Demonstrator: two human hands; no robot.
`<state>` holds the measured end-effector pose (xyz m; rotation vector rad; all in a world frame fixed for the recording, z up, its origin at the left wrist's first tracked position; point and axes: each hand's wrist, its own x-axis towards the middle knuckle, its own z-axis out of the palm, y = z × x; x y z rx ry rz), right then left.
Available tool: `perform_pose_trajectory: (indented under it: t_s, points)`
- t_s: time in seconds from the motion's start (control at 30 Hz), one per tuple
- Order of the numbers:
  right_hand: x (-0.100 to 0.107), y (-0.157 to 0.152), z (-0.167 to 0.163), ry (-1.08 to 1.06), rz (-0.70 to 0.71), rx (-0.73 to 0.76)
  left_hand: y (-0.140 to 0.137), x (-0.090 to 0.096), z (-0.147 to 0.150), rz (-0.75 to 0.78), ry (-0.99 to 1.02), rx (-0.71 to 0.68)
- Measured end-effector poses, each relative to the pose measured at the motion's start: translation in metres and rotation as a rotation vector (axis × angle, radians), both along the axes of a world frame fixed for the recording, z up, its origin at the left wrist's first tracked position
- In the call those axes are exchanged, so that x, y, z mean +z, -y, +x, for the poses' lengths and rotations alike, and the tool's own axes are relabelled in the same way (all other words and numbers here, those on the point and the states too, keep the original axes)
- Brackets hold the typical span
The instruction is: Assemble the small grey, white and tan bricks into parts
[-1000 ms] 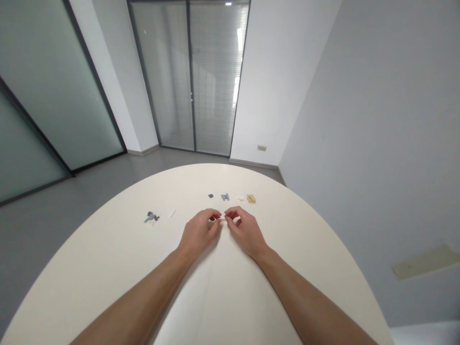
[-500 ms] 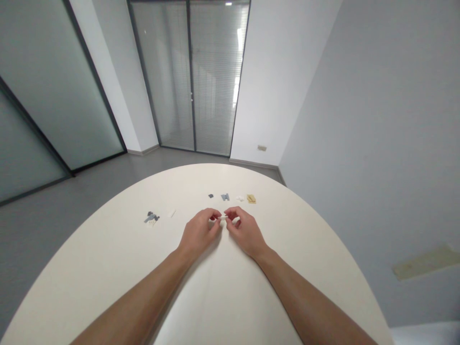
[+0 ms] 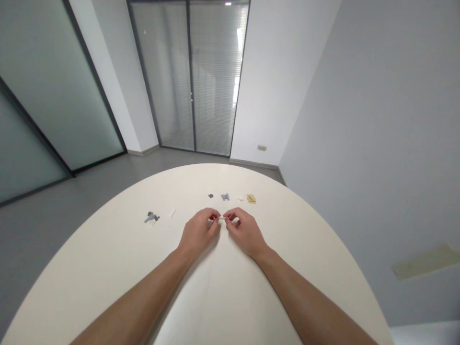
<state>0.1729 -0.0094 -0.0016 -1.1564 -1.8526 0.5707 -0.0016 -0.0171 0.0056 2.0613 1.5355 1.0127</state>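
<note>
Small white piece (image 3: 222, 218): pinched between the fingertips of both hands, just above the table's middle; too small to tell its exact shape.
Table (image 3: 108, 268): large, round, cream-white; both forearms lie across it from the near edge.
Left hand (image 3: 199, 230): fingers curled in, thumb and forefinger closed on the left end of the small white piece; heel of the hand resting on the table.
Right hand (image 3: 244, 230): curled likewise, thumb and forefinger closed on the right end of the same piece, fingertips nearly touching those of the left hand.
Grey cluster (image 3: 151, 217): a few dark and light grey bits lying together, well to the left of the left hand.
White sliver (image 3: 172, 213): just beside the grey cluster, on its right.
Tan piece (image 3: 251, 198): flat on the table beyond the right hand.
Blue-grey piece (image 3: 224, 196): beyond the fingertips.
Pale bit (image 3: 239, 198): between the blue-grey piece and the tan piece.
Dark bit (image 3: 211, 195): just left of the blue-grey piece.
</note>
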Motion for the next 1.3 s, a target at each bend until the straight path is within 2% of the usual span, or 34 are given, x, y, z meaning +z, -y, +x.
perform_pose_trajectory:
  t_s: [0.4, 0.63, 1.07, 1.3]
  points:
    - [-0.0001, -0.0006, 0.001, 0.011, 0.023, -0.008, -0.0006, -0.0029, 0.0001, -0.009, -0.073, 0.006]
    - [-0.0012, -0.0017, 0.002, 0.012, 0.031, 0.0, -0.0014, -0.004, -0.0011, 0.028, -0.052, -0.024]
    - [0.0049, 0.0022, 0.0002, 0.088, -0.035, -0.058, 0.0017, 0.003, 0.0001, 0.002, -0.061, -0.033]
    - [0.0037, 0.0021, 0.0001, 0.088, -0.032, -0.036, 0.0023, 0.0036, 0.001, -0.013, -0.074, -0.014]
